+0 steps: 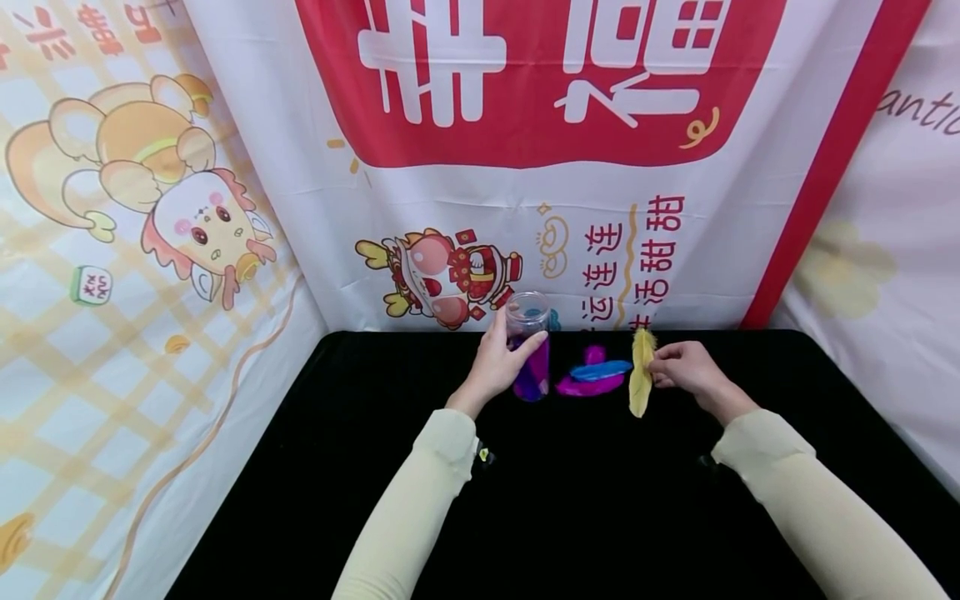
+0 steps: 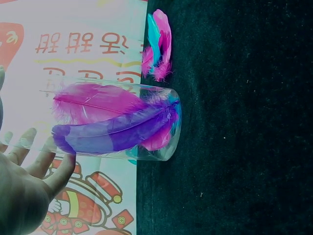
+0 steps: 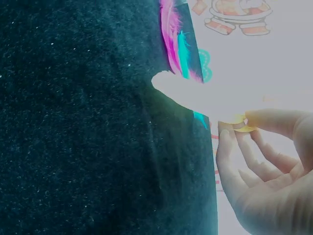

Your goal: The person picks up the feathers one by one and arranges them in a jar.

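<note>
My left hand [image 1: 491, 362] grips a clear, open-topped jar [image 1: 528, 318] near its upper part, fingers and thumb around its sides. Through the wall in the left wrist view, a purple feather [image 2: 115, 132] and a pink feather [image 2: 98, 104] show, with some blue at the bottom. A yellow feather [image 1: 640, 382] is pinched between the thumb and fingers of my right hand [image 1: 686, 371], upright over the table's far part. In the right wrist view this feather [image 3: 178, 92] looks washed out to white. Between the hands lie a blue feather [image 1: 602, 370] and pink feathers [image 1: 588, 387].
The black-covered table [image 1: 585, 500] ends at the far edge just behind the jar and feathers. Beyond it hangs a printed white and red cloth [image 1: 525, 192]. Another patterned cloth [image 1: 112, 358] hangs on the left, and a pale one [image 1: 885, 333] on the right.
</note>
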Demonstrator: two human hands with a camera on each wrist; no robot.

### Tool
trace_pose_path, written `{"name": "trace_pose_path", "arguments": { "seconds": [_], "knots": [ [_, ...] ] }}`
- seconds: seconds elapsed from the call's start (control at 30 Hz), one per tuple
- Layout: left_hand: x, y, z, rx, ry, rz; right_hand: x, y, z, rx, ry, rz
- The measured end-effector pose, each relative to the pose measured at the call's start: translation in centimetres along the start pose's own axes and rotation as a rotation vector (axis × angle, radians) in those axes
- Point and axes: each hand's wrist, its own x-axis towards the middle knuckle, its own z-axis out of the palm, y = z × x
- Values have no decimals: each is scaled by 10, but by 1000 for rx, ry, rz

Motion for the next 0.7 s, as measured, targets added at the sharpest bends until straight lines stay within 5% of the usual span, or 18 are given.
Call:
{"name": "trace_pose_path", "arguments": {
  "seconds": [0.7],
  "knots": [
    [-1, 0, 1, 1, 6, 16, -4, -18, 1, 51, 18, -50]
  ]
}}
